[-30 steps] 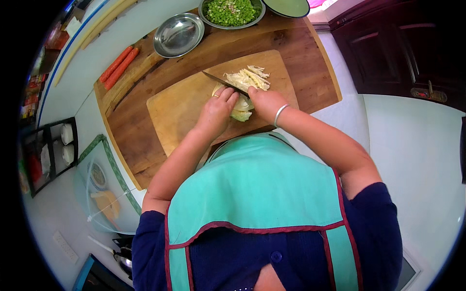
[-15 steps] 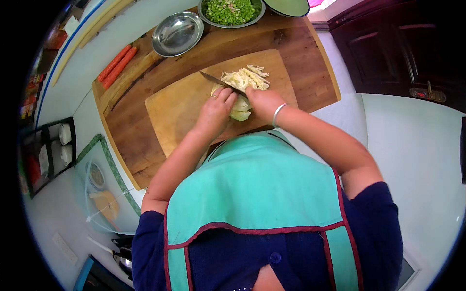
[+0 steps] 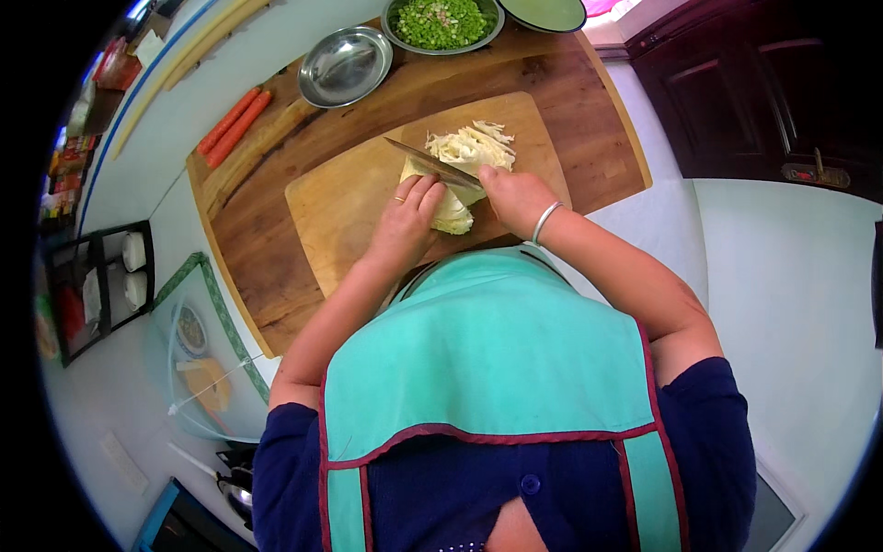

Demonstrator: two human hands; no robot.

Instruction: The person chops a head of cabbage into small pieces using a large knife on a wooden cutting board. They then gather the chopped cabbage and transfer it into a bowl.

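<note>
My right hand point(image 3: 515, 198), wearing a silver bangle, is closed round the handle of a kitchen knife point(image 3: 440, 167). The blade slants up to the left across a pale cabbage piece point(image 3: 452, 215), its flat side partly showing. On that cabbage my left hand point(image 3: 407, 219) presses down with bent fingers, a ring on one of them, close beside the blade. A heap of shredded cabbage point(image 3: 472, 144) lies just beyond the knife. Both cabbage and shreds rest on a wooden cutting board point(image 3: 336, 207).
The board lies on a brown wooden table point(image 3: 248, 230). Along its far side are carrots point(image 3: 241, 129), a shiny metal dish point(image 3: 346, 66), a bowl of chopped greens point(image 3: 440, 22) and a green dish point(image 3: 544, 11). A dark door point(image 3: 736, 101) stands at the right.
The knife blade has tilted and now shows more of its flat side. My left hand stays on the cabbage. The whole view has shifted slightly.
</note>
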